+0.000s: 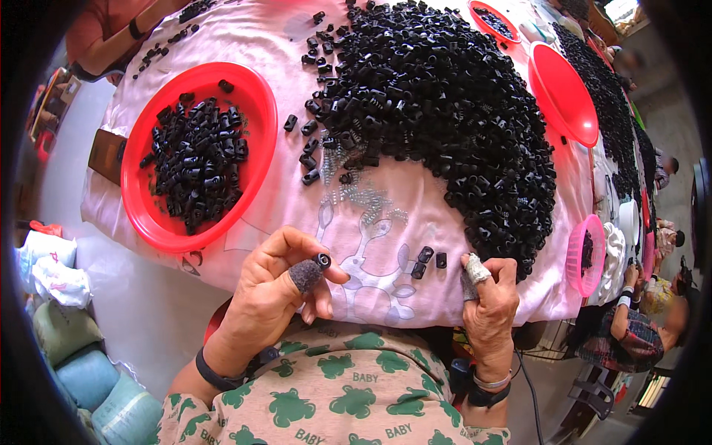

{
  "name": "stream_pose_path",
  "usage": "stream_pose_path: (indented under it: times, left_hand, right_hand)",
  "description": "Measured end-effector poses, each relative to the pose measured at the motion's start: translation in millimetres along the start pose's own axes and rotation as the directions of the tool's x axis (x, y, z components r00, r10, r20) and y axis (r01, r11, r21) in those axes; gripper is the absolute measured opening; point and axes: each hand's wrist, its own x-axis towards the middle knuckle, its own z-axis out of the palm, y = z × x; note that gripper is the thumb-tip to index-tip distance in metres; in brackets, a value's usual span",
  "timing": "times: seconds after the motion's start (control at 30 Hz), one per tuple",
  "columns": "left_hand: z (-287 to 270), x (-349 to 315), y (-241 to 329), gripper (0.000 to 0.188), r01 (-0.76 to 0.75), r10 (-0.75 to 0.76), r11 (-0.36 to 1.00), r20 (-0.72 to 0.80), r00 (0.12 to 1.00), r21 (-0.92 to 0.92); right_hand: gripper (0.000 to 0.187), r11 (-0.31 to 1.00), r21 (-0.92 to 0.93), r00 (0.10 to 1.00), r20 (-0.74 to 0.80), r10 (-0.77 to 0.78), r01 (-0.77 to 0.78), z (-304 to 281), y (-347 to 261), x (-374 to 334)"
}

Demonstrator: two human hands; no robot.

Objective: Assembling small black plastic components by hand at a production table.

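Between the thumb and forefinger of my left hand (271,285) is a small black plastic cord lock (323,261), its round open end showing. A dark wrap covers that thumb. My right hand (492,302) is at the table's near edge, beside the lower tip of a big heap of black cord locks (437,81). Its fingers are curled together, with pale wrapping on the thumb; what they hold, if anything, is hidden. Just left of it lie a few loose cord locks (441,260). Small metal springs (363,199) are scattered on the cloth between the hands and the heap.
A red basin (261,178) of cord locks stands at left, partly over a brown block (106,156). Another red basin (567,96) and a pink basket (575,256) are at right. Across the far left a co-worker's arm (111,48) reaches over the cloth. More people sit at right.
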Motion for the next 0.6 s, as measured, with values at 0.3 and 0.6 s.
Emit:
stream_pose_path:
  times: [0.3,0.6]
  left_hand:
    - [-2.2,1.5,2.0,0.018,-0.018,0.02,0.999,-0.051,0.999,0.049]
    - [-5.4,2.4,2.2,0.016,-0.019,0.02,0.998,-0.021,1.0,0.057]
  right_hand:
    - [0.054,0.991,-0.035,0.989,-0.067,-0.135,0.133,6.4,11.0,5.0]
    - [0.043,0.992,0.036,0.986,-0.114,-0.12,0.125,6.0,4.9,6.9]
